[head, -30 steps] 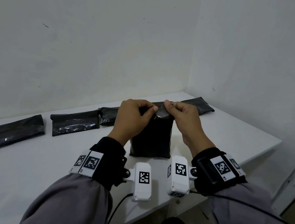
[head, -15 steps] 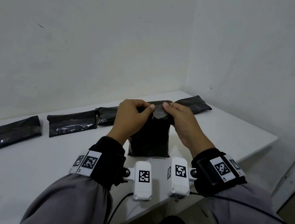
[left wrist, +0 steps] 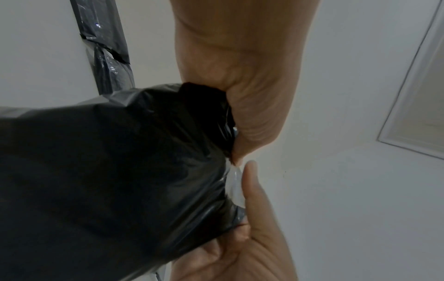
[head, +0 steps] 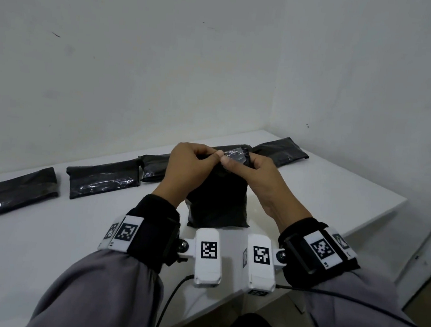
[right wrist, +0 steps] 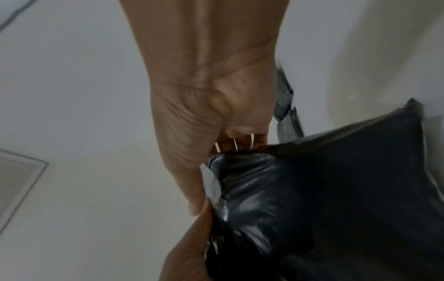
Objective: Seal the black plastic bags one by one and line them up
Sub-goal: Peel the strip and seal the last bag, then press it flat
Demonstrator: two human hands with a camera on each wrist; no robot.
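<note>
A black plastic bag (head: 218, 202) stands upright on the white table (head: 323, 199), just in front of me. My left hand (head: 196, 161) and right hand (head: 250, 169) both pinch its top edge, thumbs nearly touching. A shiny folded flap (head: 236, 154) shows between the fingers. In the left wrist view my left hand (left wrist: 242, 114) pinches the crumpled bag (left wrist: 108, 171) top, with the right thumb (left wrist: 252, 190) beside it. In the right wrist view my right hand (right wrist: 192, 152) grips the bag (right wrist: 324, 199) the same way.
Several flat black bags lie in a row along the back of the table: far left (head: 11, 195), next to it (head: 102, 182), one partly behind my left hand (head: 154, 165), one at the right (head: 280, 150). Walls close in behind and to the right. The table's right edge (head: 376, 221) is near.
My right hand has slid left along the bag's top, so the two thumbs now almost meet. The top edge has folded over, showing a shiny flap. The bag stays upright.
</note>
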